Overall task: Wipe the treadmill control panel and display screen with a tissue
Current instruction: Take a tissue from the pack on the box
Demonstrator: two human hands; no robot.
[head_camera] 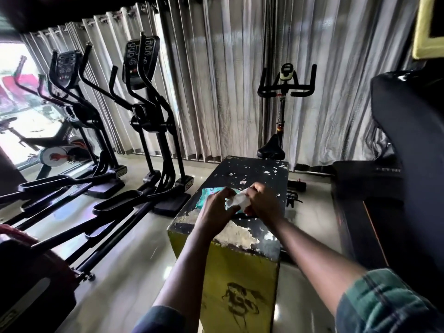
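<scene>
A teal tissue packet [203,197] lies on the worn black top of a yellow box [254,179]. My left hand [216,207] rests on the packet and pinches a white tissue [237,201]. My right hand [263,203] grips the same tissue from the other side, just above the packet. The tissue is crumpled between both hands and partly hidden by fingers. The treadmill [406,145] stands at the right edge, dark; its panel and screen are not clearly seen.
Two black elliptical trainers [146,111] stand to the left on the glossy floor. A spin bike [283,97] stands behind the box against grey curtains. Another bike [55,150] shows by the bright window at far left.
</scene>
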